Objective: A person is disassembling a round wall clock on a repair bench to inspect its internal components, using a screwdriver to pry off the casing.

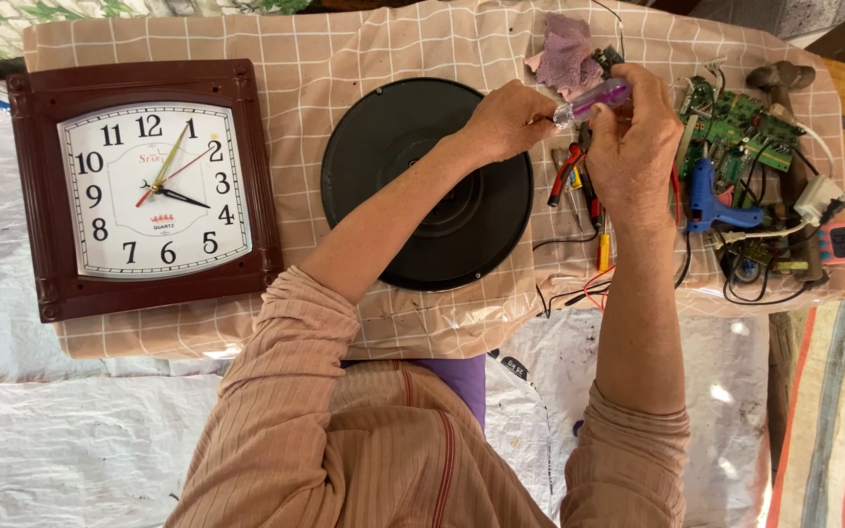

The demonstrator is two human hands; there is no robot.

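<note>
1. Left hand (511,119) curled shut, pinching the metal tip end of a clear purple-handled screwdriver (594,100).
2. Right hand (638,147) gripping the same screwdriver's handle, held above the checked cloth (344,49).
3. Just left of both hands, lying flat: round black clock back (393,156).
4. Far left: square brown wall clock (144,191), white face up.
5. Right edge: green circuit boards (740,127), blue glue gun (708,196), pink rag (564,54) above.

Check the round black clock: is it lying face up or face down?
Face down. The round black clock shows only a plain black back with no dial or hands, unlike the square clock beside it.
</note>
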